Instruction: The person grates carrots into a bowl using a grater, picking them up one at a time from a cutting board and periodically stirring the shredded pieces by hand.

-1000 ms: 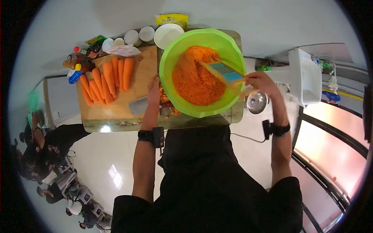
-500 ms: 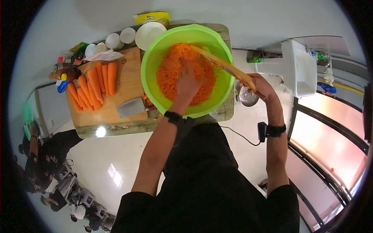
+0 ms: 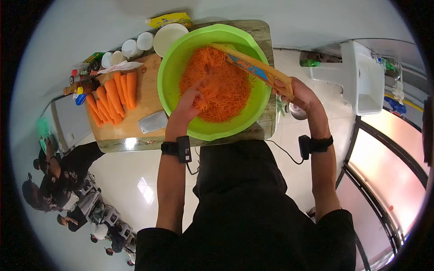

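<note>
A large green bowl (image 3: 164,97) on the table holds a heap of shredded carrot (image 3: 224,97). My left hand (image 3: 189,103) is inside the bowl at the left side of the heap, its fingers apart and touching the shreds. In my right hand (image 3: 304,94) is the near end of a yellow grater (image 3: 253,67) with blue print. The grater slants across the bowl, its far end by the back rim; its grating face is turned from view. Left of the bowl, several whole peeled carrots (image 3: 110,99) and a cleaver (image 3: 153,122) lie on a wooden cutting board (image 3: 147,90).
White bowls and cups (image 3: 171,38), a yellow packet (image 3: 169,20) and bottles (image 3: 81,86) line the table's back edge. A white sink (image 3: 368,86) stands at the right. A metal bowl (image 3: 297,111) shows below my right hand. Several people (image 3: 58,180) are at the far left.
My left hand has moved from the middle of the shreds to their left side. The grater in my right hand has turned slightly, showing more blue print. The whole view has shifted a little.
</note>
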`<action>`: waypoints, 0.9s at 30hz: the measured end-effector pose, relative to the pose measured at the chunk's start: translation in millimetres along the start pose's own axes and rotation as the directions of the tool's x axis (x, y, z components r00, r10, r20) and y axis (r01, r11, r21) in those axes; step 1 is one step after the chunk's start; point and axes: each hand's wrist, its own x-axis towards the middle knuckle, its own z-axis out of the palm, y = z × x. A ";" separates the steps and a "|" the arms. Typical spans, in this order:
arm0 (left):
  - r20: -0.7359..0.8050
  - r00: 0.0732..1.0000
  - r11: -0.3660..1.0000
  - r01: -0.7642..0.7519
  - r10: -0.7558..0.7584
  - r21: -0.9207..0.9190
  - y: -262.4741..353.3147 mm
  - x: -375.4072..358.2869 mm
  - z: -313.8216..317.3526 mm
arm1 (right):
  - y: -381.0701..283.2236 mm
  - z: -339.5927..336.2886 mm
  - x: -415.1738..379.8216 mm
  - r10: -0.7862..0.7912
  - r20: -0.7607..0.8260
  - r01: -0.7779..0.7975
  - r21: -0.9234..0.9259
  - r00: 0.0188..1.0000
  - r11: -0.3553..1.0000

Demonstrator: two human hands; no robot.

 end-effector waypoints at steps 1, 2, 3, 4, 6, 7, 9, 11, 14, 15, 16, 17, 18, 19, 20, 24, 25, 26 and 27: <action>-0.002 1.000 1.000 -0.002 0.002 -0.002 -5.6 7.9 -8.9 | -1.1 -2.1 0.0 -0.002 0.017 0.003 -0.011 1.000 1.000; -0.072 0.996 0.984 -0.044 0.057 0.171 -14.2 20.9 -23.3 | 2.4 -6.5 2.7 -0.002 0.019 0.003 -0.014 1.000 1.000; -0.132 0.984 0.938 -0.072 0.123 0.340 -13.7 21.8 -21.4 | 6.0 -8.2 6.3 -0.028 0.041 0.028 -0.013 0.999 1.000; -0.136 0.983 0.938 -0.072 0.125 0.338 -15.1 19.1 -20.9 | 9.9 -10.5 8.6 -0.052 0.064 0.053 -0.010 0.997 0.999; -0.104 0.807 0.008 0.123 0.581 0.992 -14.0 10.2 -19.4 | 12.0 -10.8 8.4 -0.037 0.092 0.029 0.085 0.995 0.996; -0.106 0.805 0.007 0.125 0.583 0.992 -15.3 9.8 -20.2 | 12.3 -9.6 6.9 -0.024 0.110 0.003 0.183 0.994 0.983; 0.035 0.784 0.059 -0.091 0.620 0.994 -15.3 7.3 -15.0 | 18.9 -12.8 11.8 -0.063 0.146 0.045 0.121 0.987 0.992; 0.139 0.746 -0.065 -0.128 0.651 0.990 -17.7 9.3 2.3 | 25.0 -16.4 14.5 -0.100 0.185 0.090 0.060 0.978 0.994; 0.244 0.655 -0.068 -0.283 0.715 0.957 -21.4 14.2 47.8 | 24.9 -6.6 5.7 -0.043 0.222 -0.027 0.301 0.974 0.953; 0.235 0.605 0.039 -0.404 0.760 0.914 -24.5 18.9 61.0 | 24.0 -0.7 1.0 -0.006 0.200 -0.066 0.353 0.980 0.933; 0.231 0.603 0.042 -0.404 0.764 0.914 -31.4 28.7 70.3 | 23.6 3.8 -3.1 0.030 0.182 -0.102 0.403 0.983 0.910; 0.200 0.570 0.072 -0.420 0.797 0.905 -37.0 38.6 80.0 | 23.8 6.4 -6.4 0.029 0.187 -0.102 0.395 0.982 0.913; 0.166 0.537 0.103 -0.435 0.827 0.895 -42.4 44.9 87.2 | 24.8 9.8 -10.2 0.041 0.211 -0.127 0.412 0.977 0.903; 0.156 0.532 0.107 -0.430 0.832 0.896 -45.6 45.9 94.6 | 25.0 15.9 -15.3 0.054 0.237 -0.154 0.427 0.970 0.891; 0.184 0.486 0.094 -0.493 0.855 0.865 -47.3 46.9 101.5 | 25.8 24.4 -21.0 0.059 0.156 -0.120 0.421 0.986 0.899; 0.277 0.540 0.071 -0.536 0.795 0.841 -41.4 31.2 122.6 | 34.6 37.4 -25.6 0.029 0.207 -0.126 0.474 0.978 0.871; 0.275 0.539 0.073 -0.538 0.796 0.840 -43.3 33.7 122.6 | 35.2 39.5 -25.9 0.030 0.206 -0.126 0.470 0.978 0.873; 0.269 0.532 0.084 -0.548 0.803 0.832 -45.0 36.6 122.0 | 35.7 42.8 -25.9 0.025 0.204 -0.121 0.475 0.979 0.871; 0.262 0.525 0.096 -0.558 0.810 0.824 -46.8 39.4 122.4 | 35.4 45.0 -26.3 0.021 0.200 -0.116 0.479 0.980 0.870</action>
